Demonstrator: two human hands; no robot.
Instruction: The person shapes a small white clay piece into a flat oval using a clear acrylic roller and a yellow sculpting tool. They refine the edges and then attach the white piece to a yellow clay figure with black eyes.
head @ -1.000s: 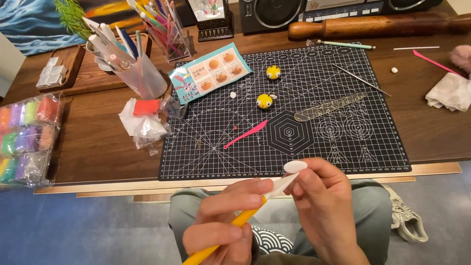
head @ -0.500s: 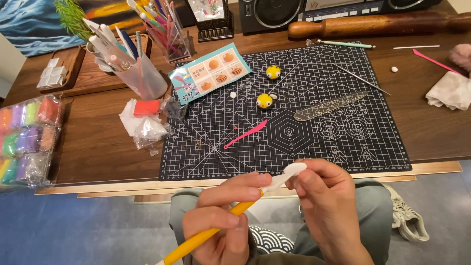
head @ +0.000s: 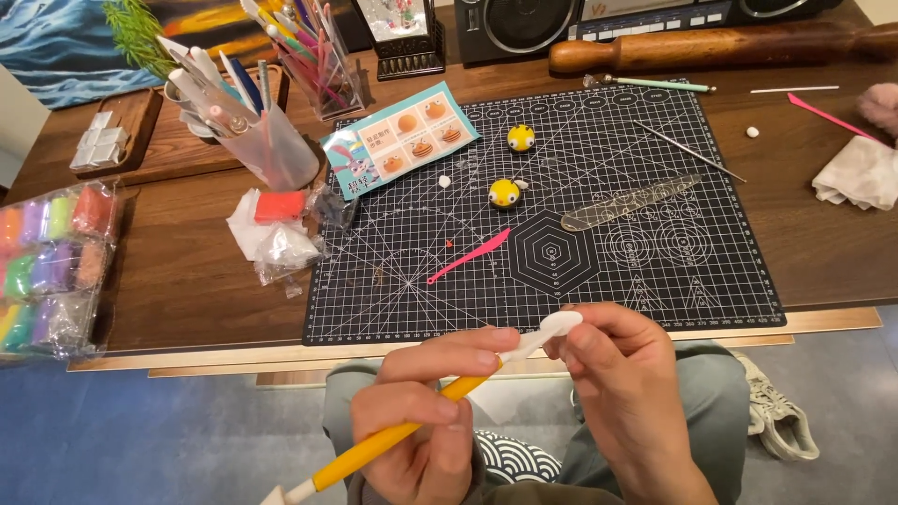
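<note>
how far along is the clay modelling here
Done: two small yellow clay figures with faces stand on the black cutting mat. In hand: the left hand works a yellow-handled tool against a white clay piece held by the right hand. Left: that piece is unattached, and a white bead lies loose.

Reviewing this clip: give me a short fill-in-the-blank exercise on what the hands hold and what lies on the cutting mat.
1. The left hand grips a modelling tool whose handle is ____ in colour.
2. The right hand pinches a small piece of ____ clay.
3. On the cutting mat sit ____ small yellow figures.
4. The thin tool lying near the mat's middle is ____.

Missing words: yellow; white; two; pink
</note>
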